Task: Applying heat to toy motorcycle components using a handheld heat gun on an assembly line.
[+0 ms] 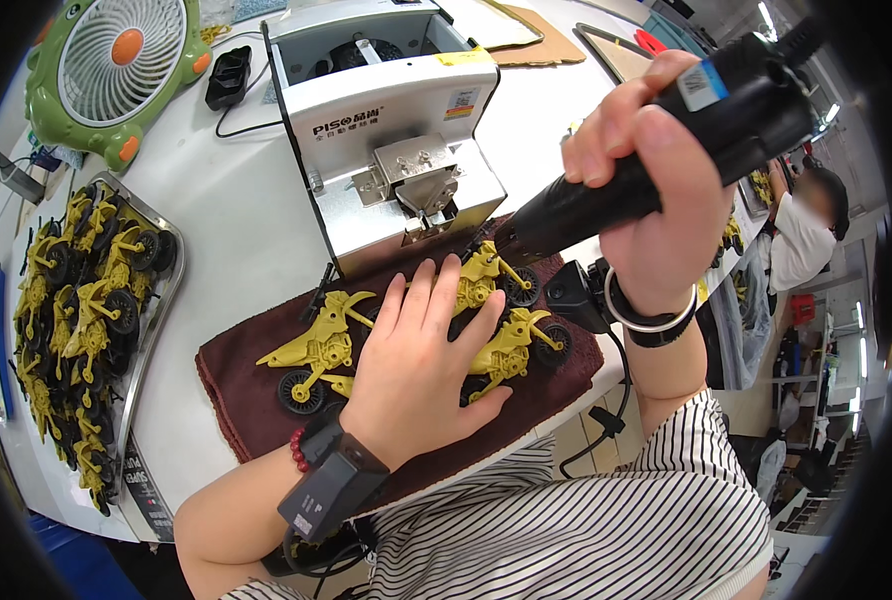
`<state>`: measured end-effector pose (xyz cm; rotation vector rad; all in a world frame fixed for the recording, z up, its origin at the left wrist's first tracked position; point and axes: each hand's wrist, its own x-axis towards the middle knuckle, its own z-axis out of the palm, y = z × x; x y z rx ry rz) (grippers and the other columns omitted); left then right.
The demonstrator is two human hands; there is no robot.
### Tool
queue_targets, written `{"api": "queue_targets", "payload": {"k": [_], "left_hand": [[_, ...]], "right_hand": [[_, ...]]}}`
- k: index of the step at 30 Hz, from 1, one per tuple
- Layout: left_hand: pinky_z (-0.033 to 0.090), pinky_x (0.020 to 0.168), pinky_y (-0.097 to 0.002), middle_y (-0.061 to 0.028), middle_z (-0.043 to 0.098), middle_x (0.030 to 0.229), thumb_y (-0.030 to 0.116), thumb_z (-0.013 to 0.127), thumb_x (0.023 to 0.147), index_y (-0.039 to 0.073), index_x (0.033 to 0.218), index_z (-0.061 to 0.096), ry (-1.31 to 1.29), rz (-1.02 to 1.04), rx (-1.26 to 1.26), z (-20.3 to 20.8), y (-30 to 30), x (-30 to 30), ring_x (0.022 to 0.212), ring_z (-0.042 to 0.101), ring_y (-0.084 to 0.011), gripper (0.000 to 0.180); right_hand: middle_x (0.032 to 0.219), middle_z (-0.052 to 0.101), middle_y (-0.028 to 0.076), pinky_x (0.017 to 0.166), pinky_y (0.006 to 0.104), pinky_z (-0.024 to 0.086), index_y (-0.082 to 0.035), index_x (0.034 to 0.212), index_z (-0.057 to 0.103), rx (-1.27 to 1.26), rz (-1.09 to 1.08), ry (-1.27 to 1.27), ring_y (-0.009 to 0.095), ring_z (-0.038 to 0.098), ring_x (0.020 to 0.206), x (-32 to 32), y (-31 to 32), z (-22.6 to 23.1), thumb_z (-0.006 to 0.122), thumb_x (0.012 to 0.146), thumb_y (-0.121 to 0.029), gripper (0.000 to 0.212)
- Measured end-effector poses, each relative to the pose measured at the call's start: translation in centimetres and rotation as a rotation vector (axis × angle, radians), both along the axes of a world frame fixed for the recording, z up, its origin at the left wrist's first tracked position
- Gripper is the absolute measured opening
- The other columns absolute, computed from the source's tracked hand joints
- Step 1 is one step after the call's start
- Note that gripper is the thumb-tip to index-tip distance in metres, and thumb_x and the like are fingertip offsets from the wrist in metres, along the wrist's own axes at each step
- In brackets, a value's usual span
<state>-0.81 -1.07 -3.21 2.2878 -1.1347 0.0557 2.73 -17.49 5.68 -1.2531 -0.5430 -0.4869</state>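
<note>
My right hand (671, 185) is wrapped round a black electric screwdriver (586, 212). The tool slants down to the left, its tip at a yellow toy motorcycle (478, 280) with black wheels. Whether the bit touches a screw there is too small to tell. My left hand (416, 365) lies with fingers spread over the toys, fingertips by that motorcycle and hiding part of it. Left of this hand is another toy motorcycle (316, 340), and to its right a third toy motorcycle (511, 345). All of them lie on a folded brown cloth (231, 365).
A white and silver screw feeder machine (396, 100) stands just behind the cloth. On the left, a metal tray (174, 285) is heaped with similar toys. A green fan (116, 70) and small black box (228, 78) stand farther back. Another person (801, 240) works at right.
</note>
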Motion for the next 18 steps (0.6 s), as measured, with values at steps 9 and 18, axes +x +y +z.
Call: {"api": "queue_targets", "payload": {"k": [9, 18], "left_hand": [[0.032, 0.094, -0.0489, -0.0260, 0.036, 0.124, 0.041, 0.067, 0.064, 0.011, 0.121, 0.049, 0.001, 0.008, 0.032, 0.1, 0.0, 0.0, 0.110, 0.039, -0.0402, 0.067], [0.032, 0.095, -0.0485, -0.0282, 0.039, 0.122, 0.038, 0.069, 0.062, 0.010, 0.118, 0.051, -0.006, 0.029, -0.002, -0.2, -0.2, -0.1, 0.110, 0.041, -0.0404, 0.065]], "right_hand": [[0.072, 0.048, 0.007, 0.058, 0.0314, 0.042, -0.004, 0.108, 0.041, -0.256, -0.113, 0.082, 0.014, 0.049, 0.057, 0.5, -0.1, -1.1, 0.046, 0.083, -0.010, 0.026], [0.079, 0.043, 0.003, 0.067, 0.0306, 0.036, -0.005, 0.104, 0.042, -0.097, 0.236, -0.021, 0.013, 0.043, 0.067, 0.4, -1.4, 5.5, 0.037, 0.087, -0.017, 0.022]]}}
